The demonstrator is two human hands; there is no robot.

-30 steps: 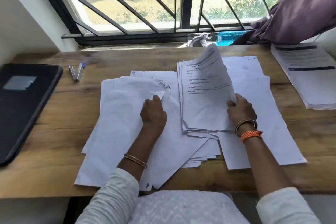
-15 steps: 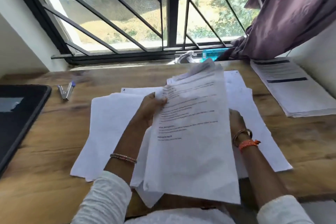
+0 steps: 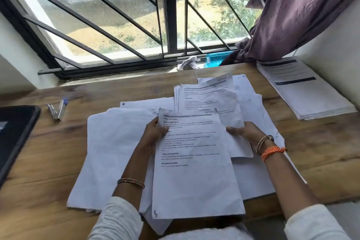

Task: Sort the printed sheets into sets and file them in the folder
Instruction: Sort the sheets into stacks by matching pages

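Note:
My left hand (image 3: 154,132) pinches the upper left edge of a printed sheet (image 3: 194,171) and holds it up over the desk, text facing me. My right hand (image 3: 246,134) holds a second printed sheet (image 3: 224,101) at its lower part, behind and to the right of the first. Under both lie loose white sheets (image 3: 113,152), blank side up, spread over the wooden desk (image 3: 48,161). A small pile of printed pages (image 3: 179,97) lies behind them. The black folder (image 3: 13,138) rests at the desk's left edge.
A silver stapler (image 3: 57,110) lies left of the papers. A thick stack of printed sheets (image 3: 305,91) sits at the desk's far right. A crumpled cloth (image 3: 188,63) and a blue bottle (image 3: 218,59) rest on the sill under the barred window. A purple curtain (image 3: 292,15) hangs at the right.
Both hands raised pages off the pile toward me. The held pages have now separated, with one sheet in the left hand and another in the right. The view tilted up.

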